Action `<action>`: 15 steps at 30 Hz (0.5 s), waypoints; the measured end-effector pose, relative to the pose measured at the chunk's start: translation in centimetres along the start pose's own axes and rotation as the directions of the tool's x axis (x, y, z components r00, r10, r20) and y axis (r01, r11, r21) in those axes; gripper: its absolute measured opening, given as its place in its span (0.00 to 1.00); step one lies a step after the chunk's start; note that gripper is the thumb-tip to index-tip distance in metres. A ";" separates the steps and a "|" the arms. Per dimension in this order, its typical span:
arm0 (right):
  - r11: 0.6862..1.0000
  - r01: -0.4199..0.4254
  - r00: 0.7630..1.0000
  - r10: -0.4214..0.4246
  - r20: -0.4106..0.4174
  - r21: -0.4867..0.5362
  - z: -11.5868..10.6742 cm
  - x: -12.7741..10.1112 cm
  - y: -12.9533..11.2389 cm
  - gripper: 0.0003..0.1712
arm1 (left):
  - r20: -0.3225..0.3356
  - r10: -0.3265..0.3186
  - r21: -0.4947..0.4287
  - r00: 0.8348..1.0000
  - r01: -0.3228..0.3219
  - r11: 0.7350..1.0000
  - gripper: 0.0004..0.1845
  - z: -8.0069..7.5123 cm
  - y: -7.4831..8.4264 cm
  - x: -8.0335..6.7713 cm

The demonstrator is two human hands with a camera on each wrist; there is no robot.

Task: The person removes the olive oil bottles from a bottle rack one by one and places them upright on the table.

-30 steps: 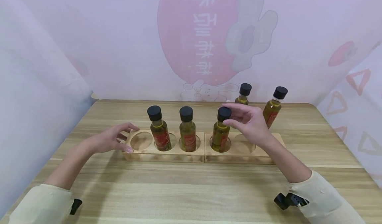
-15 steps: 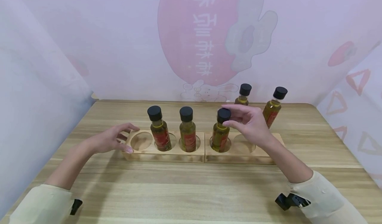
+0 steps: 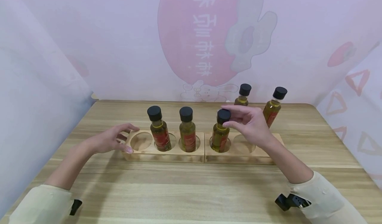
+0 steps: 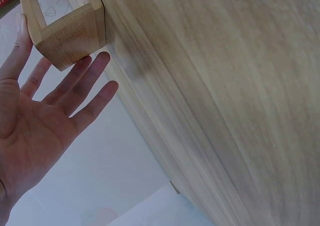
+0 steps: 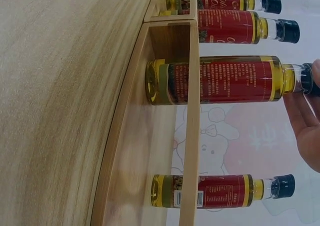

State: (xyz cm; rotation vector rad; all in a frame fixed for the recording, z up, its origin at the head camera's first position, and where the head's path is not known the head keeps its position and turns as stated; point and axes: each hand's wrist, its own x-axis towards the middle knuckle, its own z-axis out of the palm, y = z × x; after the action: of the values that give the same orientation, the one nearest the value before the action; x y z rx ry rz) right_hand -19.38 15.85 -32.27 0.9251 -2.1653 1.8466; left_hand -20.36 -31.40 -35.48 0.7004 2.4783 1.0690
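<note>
Left hand [image 3: 111, 139] spread, thumb apart from loosely straight fingers, at the left end of an oblong pale wooden rack [image 4: 72, 41]; the thumb lies along its near side, though whether every fingertip touches is hard to tell; the forearm reaches forward and inward from a cream sleeve [image 3: 41, 202].

Right hand [image 3: 250, 122] pinching the black cylindrical cap [image 3: 223, 116] of a clear glass bottle of yellow-green oil with a red label [image 3: 220, 136]; thumb on the near side, fingers reaching round the far side, forearm slanting in from the lower right; the bottle stands upright in the leftmost hole of a second matching wooden rack [image 5: 192, 131], set end to end with the first.

Two similar bottles [image 3: 188, 137] stand in the first rack's middle and right holes; two more [image 3: 271, 112] stand farther back, beyond the right hand.
</note>
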 end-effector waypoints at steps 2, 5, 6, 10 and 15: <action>1.000 -0.003 1.000 0.003 0.002 0.003 0.0 0.0 -0.1 0.25 | -0.002 -0.004 0.002 1.000 0.004 1.000 0.37 0.0 0.0 0.0; 1.000 -0.004 1.000 0.004 0.006 0.010 0.0 0.1 -0.1 0.25 | -0.002 0.003 0.007 1.000 -0.003 1.000 0.38 -0.1 0.0 0.0; 1.000 -0.003 1.000 0.003 0.007 0.013 0.0 0.1 -0.1 0.25 | -0.002 0.006 0.008 1.000 -0.006 1.000 0.38 -0.1 0.0 0.0; 0.999 0.003 1.000 -0.004 0.014 0.032 0.0 0.1 -0.1 0.25 | 0.002 0.015 0.008 1.000 -0.015 1.000 0.38 -0.1 0.0 0.1; 0.999 0.008 1.000 -0.008 0.019 0.038 0.0 0.2 0.0 0.25 | 0.004 0.012 -0.002 1.000 -0.012 1.000 0.38 -0.1 -0.1 0.2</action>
State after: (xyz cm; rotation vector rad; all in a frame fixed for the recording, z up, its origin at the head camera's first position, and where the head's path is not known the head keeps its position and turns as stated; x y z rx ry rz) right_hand -19.55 15.79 -32.13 0.9615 -2.1415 1.8887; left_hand -20.61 -31.42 -35.50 0.7170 2.4723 1.0725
